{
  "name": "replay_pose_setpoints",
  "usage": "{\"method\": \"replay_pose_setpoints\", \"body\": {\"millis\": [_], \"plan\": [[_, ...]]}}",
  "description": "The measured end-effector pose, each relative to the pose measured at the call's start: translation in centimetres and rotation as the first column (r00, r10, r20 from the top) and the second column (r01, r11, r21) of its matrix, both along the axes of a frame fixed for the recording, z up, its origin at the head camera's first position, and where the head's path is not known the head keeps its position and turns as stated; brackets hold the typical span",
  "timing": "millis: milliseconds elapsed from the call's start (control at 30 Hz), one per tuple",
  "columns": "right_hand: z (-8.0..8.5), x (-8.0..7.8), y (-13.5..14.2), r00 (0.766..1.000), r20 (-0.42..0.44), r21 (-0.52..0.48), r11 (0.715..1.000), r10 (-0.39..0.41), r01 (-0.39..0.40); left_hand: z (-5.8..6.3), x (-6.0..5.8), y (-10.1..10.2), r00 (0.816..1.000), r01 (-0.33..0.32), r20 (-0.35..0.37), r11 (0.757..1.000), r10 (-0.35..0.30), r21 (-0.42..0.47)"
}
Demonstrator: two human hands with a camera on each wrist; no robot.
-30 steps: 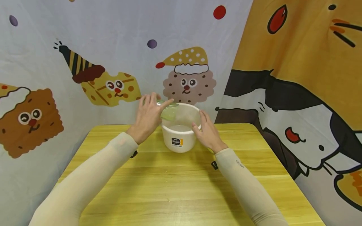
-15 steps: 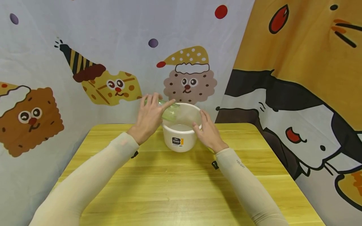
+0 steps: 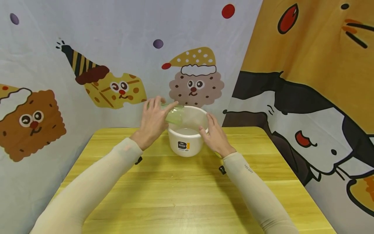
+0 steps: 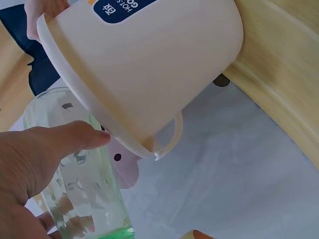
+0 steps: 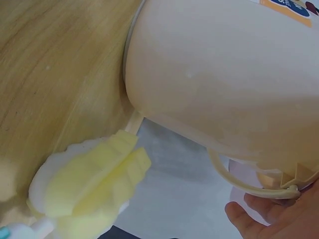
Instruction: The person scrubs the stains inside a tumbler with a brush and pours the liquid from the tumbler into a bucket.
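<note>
My left hand (image 3: 153, 120) grips a green-tinted clear drinking glass (image 3: 175, 115) with the thumb along its near side. The glass is tipped over, its mouth reaching past the left rim into a white plastic bucket (image 3: 193, 143). In the left wrist view the thick green base of the glass (image 4: 84, 164) points away from the bucket. My right hand (image 3: 215, 136) holds the bucket's rim at the right, thumb toward the front and fingers farther back. The bucket stands upright on the table, label facing me. A handle (image 5: 249, 188) hangs at its side in the right wrist view.
A soft-looking yellow and white object (image 5: 94, 184) rests on the wooden table (image 3: 175, 188) to the right of the bucket, mostly hidden by my right hand in the head view. A cartoon-printed curtain (image 3: 122, 26) hangs right behind the table.
The left hand and the tipped glass have shifted a little, turning slightly since half a second ago. The bucket and the right hand hold their places.
</note>
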State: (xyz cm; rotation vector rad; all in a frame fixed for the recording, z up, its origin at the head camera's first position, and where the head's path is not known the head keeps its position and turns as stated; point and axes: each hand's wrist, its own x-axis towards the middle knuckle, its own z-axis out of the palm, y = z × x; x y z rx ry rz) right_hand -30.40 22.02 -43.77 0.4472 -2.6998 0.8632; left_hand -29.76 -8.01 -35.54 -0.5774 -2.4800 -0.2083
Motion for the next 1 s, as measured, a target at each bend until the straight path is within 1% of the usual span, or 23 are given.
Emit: {"method": "replay_pose_setpoints", "body": {"millis": [167,400,533,733,1000], "plan": [[0.2,0.0,-0.1,1.0,0.001,0.002,1.0,0.002,-0.002,-0.1,0.3,-0.3,0.999,0.007,0.033,0.998,-0.009,0.067],[0.4,0.0,-0.1,1.0,0.0,0.001,1.0,0.006,-0.006,-0.6,0.6,-0.7,0.997,-0.015,0.078,0.987,0.002,0.161],[0.6,0.1,0.0,1.0,0.003,0.014,1.0,0.013,-0.013,-1.0,0.9,-0.9,0.994,-0.029,0.106,0.975,0.005,0.22],[1.1,0.1,0.2,1.0,0.023,0.067,0.998,0.019,-0.02,-1.5,1.2,-1.2,0.991,-0.045,0.131,0.956,0.007,0.29],[2.0,0.2,0.3,0.998,0.06,0.115,0.993,0.034,-0.041,-2.3,2.2,-1.8,0.99,-0.038,0.138,0.924,-0.016,0.38]]}}
